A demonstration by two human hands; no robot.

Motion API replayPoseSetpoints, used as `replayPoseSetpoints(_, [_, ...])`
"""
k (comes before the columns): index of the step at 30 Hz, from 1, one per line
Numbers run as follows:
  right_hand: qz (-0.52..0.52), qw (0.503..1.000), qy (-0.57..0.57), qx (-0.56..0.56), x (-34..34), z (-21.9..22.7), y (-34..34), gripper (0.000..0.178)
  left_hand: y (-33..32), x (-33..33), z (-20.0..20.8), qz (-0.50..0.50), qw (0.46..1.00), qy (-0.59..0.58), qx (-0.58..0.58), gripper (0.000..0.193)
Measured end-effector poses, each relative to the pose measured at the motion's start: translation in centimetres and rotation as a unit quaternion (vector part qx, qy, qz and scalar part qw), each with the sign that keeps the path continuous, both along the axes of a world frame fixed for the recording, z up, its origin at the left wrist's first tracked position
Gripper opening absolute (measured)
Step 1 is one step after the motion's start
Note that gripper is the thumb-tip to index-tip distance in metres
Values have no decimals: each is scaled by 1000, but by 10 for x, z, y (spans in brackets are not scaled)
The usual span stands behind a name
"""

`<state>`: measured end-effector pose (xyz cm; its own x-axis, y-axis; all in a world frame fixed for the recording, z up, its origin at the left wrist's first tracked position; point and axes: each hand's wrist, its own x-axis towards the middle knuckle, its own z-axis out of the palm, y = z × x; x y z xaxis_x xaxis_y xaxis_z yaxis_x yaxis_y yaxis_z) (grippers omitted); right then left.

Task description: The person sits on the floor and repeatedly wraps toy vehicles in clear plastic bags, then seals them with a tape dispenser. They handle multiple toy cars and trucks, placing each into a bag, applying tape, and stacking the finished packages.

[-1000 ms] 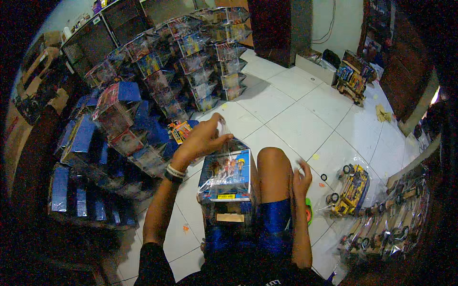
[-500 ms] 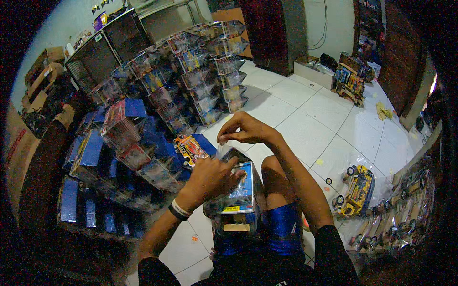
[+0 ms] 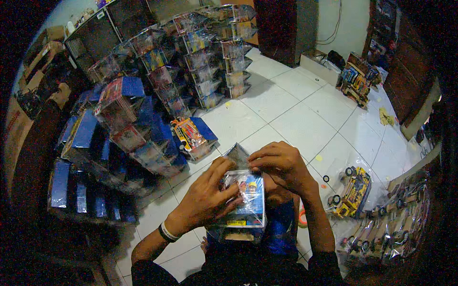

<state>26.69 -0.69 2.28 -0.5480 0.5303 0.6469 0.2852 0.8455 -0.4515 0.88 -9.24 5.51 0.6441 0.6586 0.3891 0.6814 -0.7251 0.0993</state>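
Observation:
A box wrapped in clear plastic (image 3: 250,198), with a blue picture panel and a yellow label, rests on my lap. My left hand (image 3: 210,193) grips its left side, thumb over the top face and fingers at the far left corner. At the far right edge, my right hand (image 3: 281,167) has its fingers curled and pinched on the clear plastic film there; the fingertips are partly hidden. A grey, shiny flap of the wrapping (image 3: 236,155) sticks up past the box's far end, between both hands.
Stacks of plastic-wrapped boxes (image 3: 200,62) and blue-sided boxes (image 3: 107,148) stand on the left. An orange toy truck (image 3: 188,136) sits beside them. On the right floor are a yellow toy truck (image 3: 353,193), bagged toy vehicles (image 3: 389,229) and an orange tape roll (image 3: 302,217).
My right hand has come down from above the box, where it held up clear film, to the far right edge. My left hand has shifted slightly while staying on the box.

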Motion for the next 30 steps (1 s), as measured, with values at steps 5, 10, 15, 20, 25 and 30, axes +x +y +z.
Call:
replayPoseSetpoints(5, [6, 995, 30, -99, -6, 1, -9, 21, -22, 12, -13, -46, 992, 15, -115, 54])
replayPoseSetpoints(10, [47, 975, 97, -197, -24, -8, -14, 53, -18, 6, -31, -1, 993, -4, -118, 65])
replayPoseSetpoints(15, [49, 987, 31, -147, -30, -10, -20, 63, -8, 2, -30, -39, 995, -38, -82, 69])
replayPoseSetpoints(20, [-64, 994, -58, -70, -32, 1, -37, 69, 14, -4, -24, 85, 978, -183, -49, 89])
replayPoseSetpoints(25, [-127, 990, -58, -4, -30, 6, -47, 74, 17, -3, -32, 164, 973, -4, -162, 90])
replayPoseSetpoints(30, [-100, 994, -31, 12, -29, 4, -42, 70, 16, -3, -32, 13, 982, -61, -176, 71])
